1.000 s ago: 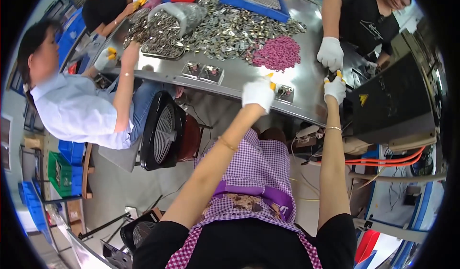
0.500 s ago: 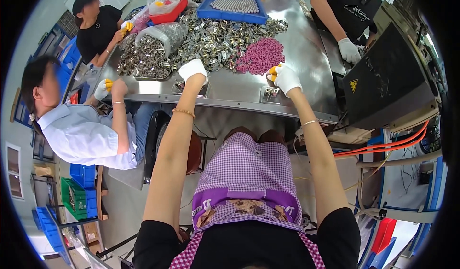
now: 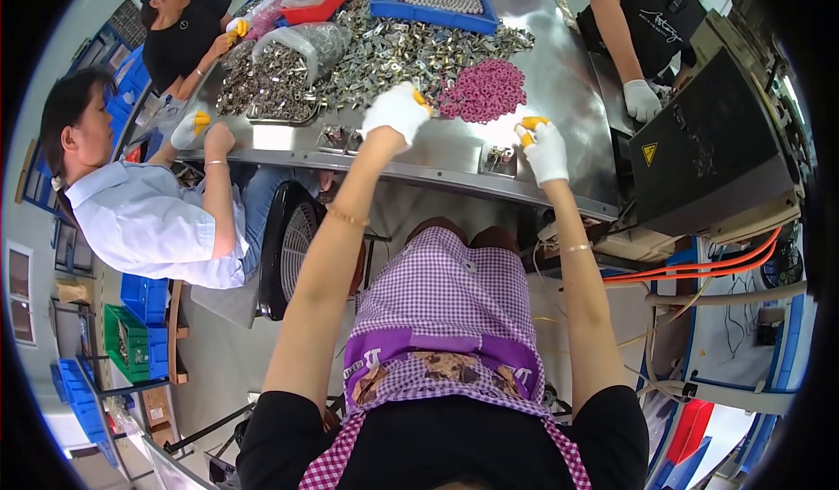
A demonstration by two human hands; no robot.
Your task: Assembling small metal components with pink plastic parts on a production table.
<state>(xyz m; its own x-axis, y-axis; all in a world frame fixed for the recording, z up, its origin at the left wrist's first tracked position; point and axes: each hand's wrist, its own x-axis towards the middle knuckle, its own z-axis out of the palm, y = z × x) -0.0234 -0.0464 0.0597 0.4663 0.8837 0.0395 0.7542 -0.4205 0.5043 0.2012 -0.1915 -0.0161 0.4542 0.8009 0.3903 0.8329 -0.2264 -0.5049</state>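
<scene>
Covering much of the shiny metal surface (image 3: pixel 572 114), a broad heap of small silver and brass-toned metal parts (image 3: pixel 393 53) spreads beyond the hands. A clear plastic bag (image 3: pixel 325 46) lies at its left, with a red plastic tray (image 3: pixel 323 11) and a blue rectangular tray (image 3: pixel 437 20) of pale parts behind. A co-worker in a pale shirt (image 3: pixel 157 219) sits to the left; a black machine housing (image 3: pixel 712 145) stands off the right edge.

The left grip (image 3: pixel 398 113), in a yellow-tipped white glove, is bent with its back upward, so whether its fingers meet or pinch anything cannot be told. The right grip (image 3: pixel 547 151), gloved alike, has its fingers curled; whether they hold something is likewise unclear.

A mound of pink rings (image 3: pixel 482 93) lies between and beyond both grips. One small silver metal fixture (image 3: pixel 499 160) sits just left of the right grip; similar fixtures (image 3: pixel 336 139) stand left of the left grip, partly behind the forearm.
</scene>
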